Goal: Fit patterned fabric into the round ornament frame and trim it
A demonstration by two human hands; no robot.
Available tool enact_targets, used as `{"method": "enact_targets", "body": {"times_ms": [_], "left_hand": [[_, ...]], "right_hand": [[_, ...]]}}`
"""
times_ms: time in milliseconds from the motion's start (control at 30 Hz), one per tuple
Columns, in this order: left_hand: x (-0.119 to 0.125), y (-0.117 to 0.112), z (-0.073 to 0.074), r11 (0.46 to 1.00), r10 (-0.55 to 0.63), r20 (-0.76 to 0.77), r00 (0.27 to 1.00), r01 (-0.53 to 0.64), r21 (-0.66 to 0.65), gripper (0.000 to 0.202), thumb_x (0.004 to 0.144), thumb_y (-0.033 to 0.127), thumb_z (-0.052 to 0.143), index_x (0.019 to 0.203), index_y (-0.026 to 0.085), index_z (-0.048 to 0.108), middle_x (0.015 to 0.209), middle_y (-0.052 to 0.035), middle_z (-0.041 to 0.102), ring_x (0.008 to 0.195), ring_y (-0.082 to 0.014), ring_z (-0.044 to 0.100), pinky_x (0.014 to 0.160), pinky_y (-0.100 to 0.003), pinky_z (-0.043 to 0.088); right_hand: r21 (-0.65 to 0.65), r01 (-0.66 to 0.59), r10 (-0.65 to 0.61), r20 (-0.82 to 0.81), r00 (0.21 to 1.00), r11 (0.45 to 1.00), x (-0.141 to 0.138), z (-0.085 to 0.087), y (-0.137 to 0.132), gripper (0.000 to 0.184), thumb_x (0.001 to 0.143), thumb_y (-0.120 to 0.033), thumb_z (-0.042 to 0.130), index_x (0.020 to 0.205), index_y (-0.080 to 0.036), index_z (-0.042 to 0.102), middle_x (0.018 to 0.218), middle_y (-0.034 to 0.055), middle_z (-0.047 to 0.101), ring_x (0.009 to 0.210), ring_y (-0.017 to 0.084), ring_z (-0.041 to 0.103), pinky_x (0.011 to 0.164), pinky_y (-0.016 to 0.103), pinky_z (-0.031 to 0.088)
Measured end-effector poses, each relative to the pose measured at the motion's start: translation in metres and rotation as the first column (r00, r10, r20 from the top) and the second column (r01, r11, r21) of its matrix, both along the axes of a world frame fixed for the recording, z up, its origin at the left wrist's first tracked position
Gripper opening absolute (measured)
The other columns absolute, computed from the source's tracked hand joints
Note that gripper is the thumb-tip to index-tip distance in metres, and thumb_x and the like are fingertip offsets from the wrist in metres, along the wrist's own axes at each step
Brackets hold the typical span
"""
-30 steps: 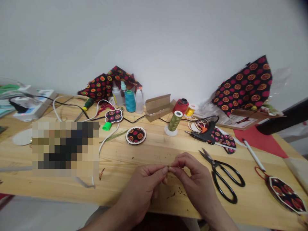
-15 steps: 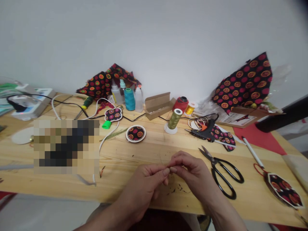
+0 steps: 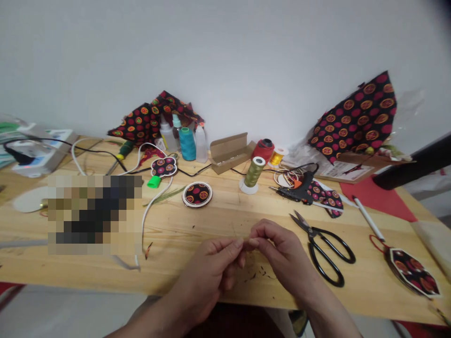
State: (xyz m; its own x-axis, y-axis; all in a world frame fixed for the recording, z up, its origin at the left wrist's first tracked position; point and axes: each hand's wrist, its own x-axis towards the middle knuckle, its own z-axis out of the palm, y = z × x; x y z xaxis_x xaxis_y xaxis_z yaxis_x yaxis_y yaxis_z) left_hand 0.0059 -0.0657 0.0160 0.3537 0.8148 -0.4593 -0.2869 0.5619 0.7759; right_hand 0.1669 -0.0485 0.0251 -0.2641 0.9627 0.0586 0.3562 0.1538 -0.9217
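Note:
My left hand (image 3: 207, 274) and my right hand (image 3: 282, 256) meet fingertip to fingertip above the front part of the wooden table (image 3: 218, 220). Both pinch a very small, thin thing between thumb and forefinger; it is too small to name. Black scissors (image 3: 322, 249) lie shut on the table just right of my right hand. A round fabric-covered disc (image 3: 197, 194) lies beyond my hands. An olive thread spool (image 3: 252, 173) stands behind it to the right.
A black glue gun (image 3: 299, 191), patterned fabric pieces (image 3: 355, 119), a teal spool (image 3: 187, 144), small bottles (image 3: 168, 136), an open cardboard box (image 3: 230, 151), a white pen (image 3: 368, 218) and an octagonal fabric tag (image 3: 412, 272) lie around. White and black cables (image 3: 148, 206) run at left.
My hands stay pinched together at the same place; the view has shifted a little, so the table's things sit slightly higher and to the left.

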Motion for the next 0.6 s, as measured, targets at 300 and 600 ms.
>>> {"method": "enact_targets", "body": {"times_ms": [300,600], "left_hand": [[0.0013,0.0021,0.0039,1.0,0.025,0.033,0.999,-0.024,-0.019,0.026,0.076,0.036,0.068,0.063,0.013,0.066,0.055,0.0052,0.044,0.045,-0.005,0.024,0.04,-0.02,0.016],[0.0031,0.0004,0.0067,0.999,0.032,-0.038,0.999,-0.032,0.015,0.024,0.076,0.033,0.068,0.061,0.013,0.065,0.052,0.0065,0.043,0.042,-0.0045,0.025,0.039,-0.02,0.016]], "right_hand": [[-0.043,0.033,-0.034,-0.025,0.999,0.999,0.0004,0.0019,-0.0002,0.016,0.082,-0.016,0.054,0.067,-0.019,0.057,0.067,-0.002,0.058,0.066,0.012,0.054,0.064,0.023,0.04],[-0.075,0.099,-0.108,-0.127,0.986,0.992,0.0005,-0.0019,-0.0005,0.018,0.086,-0.027,0.053,0.079,-0.019,0.068,0.076,0.0014,0.064,0.073,0.014,0.056,0.069,0.025,0.042]]}}
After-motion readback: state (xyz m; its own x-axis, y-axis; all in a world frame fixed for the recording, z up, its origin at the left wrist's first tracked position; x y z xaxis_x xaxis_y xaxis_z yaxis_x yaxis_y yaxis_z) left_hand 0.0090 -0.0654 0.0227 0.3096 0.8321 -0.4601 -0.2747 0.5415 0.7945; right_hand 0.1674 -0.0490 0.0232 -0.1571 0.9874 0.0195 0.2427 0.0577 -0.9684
